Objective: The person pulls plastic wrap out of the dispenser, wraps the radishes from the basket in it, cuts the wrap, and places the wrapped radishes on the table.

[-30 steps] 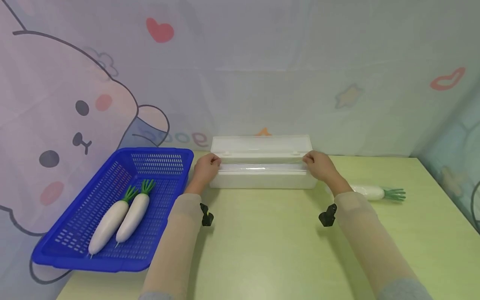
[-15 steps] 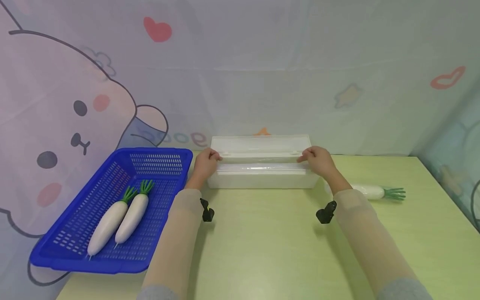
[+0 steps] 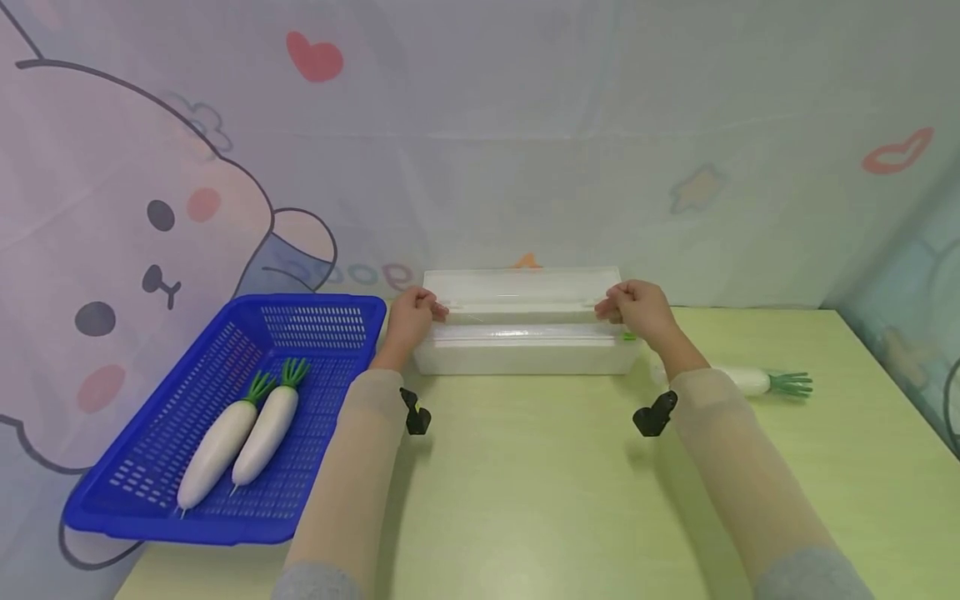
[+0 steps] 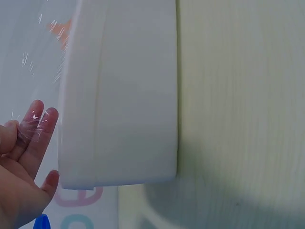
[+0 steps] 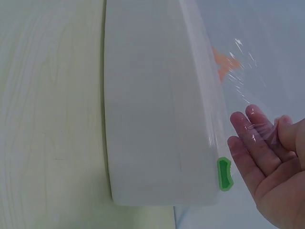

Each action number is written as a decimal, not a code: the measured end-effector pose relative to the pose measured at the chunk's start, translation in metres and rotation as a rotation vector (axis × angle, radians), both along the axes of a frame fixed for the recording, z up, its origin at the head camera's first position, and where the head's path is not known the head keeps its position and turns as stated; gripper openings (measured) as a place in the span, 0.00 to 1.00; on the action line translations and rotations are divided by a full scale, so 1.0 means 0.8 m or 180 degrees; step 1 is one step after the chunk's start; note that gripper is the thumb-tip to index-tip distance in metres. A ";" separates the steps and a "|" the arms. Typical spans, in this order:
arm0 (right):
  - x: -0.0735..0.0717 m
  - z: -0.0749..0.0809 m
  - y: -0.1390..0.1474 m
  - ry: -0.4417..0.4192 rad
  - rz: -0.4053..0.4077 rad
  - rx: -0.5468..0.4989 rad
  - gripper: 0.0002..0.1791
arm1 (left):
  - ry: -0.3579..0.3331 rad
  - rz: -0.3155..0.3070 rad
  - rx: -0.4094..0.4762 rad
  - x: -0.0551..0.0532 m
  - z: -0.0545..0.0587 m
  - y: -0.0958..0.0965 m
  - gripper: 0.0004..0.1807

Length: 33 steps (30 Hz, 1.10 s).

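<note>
A long white cling film dispenser (image 3: 525, 360) stands at the back of the table with its lid (image 3: 517, 283) raised. My left hand (image 3: 411, 325) pinches one corner of the clear cling film (image 4: 34, 128) between thumb and fingers, just above the box's left end. Over the other end, my right hand (image 3: 641, 315) pinches the opposite corner the same way, its remaining fingers spread. The sheet stretches between both hands, with shiny creases in both wrist views. Below my right fingers a green slider (image 5: 224, 174) sits on the box's end.
A blue plastic basket (image 3: 225, 532) on the left holds two white radishes, one nearer (image 3: 217, 454) and one beside it (image 3: 267, 435). Another white radish (image 3: 750, 381) with green stems lies right of the box, partly behind my right forearm. A printed cloth (image 3: 480, 125) hangs behind.
Both hands have risen a little from the box's edge, with the film between them. The green slider at the right end has come into sight.
</note>
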State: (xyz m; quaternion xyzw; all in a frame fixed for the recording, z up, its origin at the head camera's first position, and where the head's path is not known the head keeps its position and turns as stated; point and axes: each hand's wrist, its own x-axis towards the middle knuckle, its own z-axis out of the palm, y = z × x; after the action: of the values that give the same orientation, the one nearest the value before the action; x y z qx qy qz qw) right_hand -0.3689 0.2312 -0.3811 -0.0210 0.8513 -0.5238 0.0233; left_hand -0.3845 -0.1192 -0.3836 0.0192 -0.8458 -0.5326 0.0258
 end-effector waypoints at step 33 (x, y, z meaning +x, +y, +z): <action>0.002 0.044 0.001 0.0224 -0.0060 -0.0259 0.21 | 0.0188 -0.0153 0.0392 -0.002 0.045 -0.004 0.15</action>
State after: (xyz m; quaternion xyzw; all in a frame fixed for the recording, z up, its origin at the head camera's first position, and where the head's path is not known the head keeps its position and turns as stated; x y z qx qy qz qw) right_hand -0.3669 0.2323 -0.3458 -0.0323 0.8298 -0.5570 -0.0125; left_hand -0.3862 -0.1227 -0.3480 -0.0154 -0.8104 -0.5844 0.0368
